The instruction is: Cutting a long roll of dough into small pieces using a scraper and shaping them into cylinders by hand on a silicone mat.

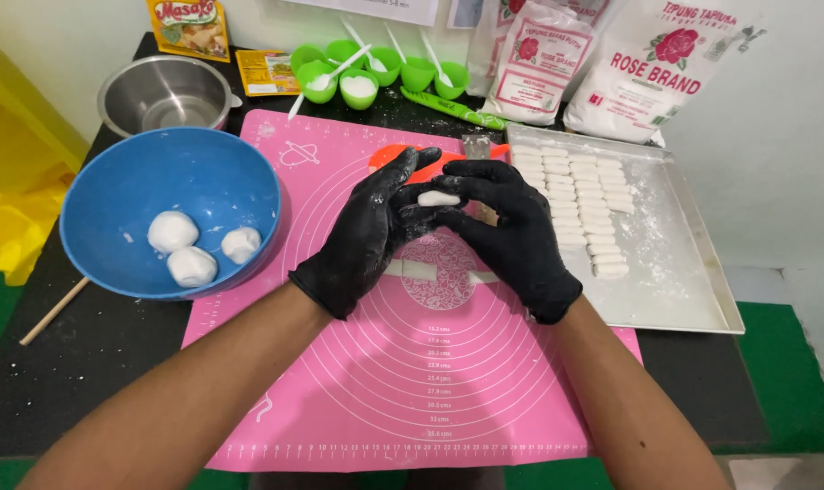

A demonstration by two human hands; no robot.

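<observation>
Both my hands wear black gloves dusted with flour and meet over the pink silicone mat (358, 381). My left hand (362, 236) and my right hand (516, 231) pinch one small white dough piece (438, 198) between their fingertips. A strip of white dough (412, 269) lies on the mat under my hands. To the right a metal tray (693, 272) carries rows of small white dough pieces (580, 204). On the left a blue bowl (140, 181) holds three white dough balls (192, 247).
A steel bowl (162, 91) stands at the back left. Green cups (362, 73) with spoons and white powder line the back. White flour bags (648, 63) stand behind the tray. An orange scraper (389, 156) peeks out behind my hands. A wooden stick (53, 311) lies at the left.
</observation>
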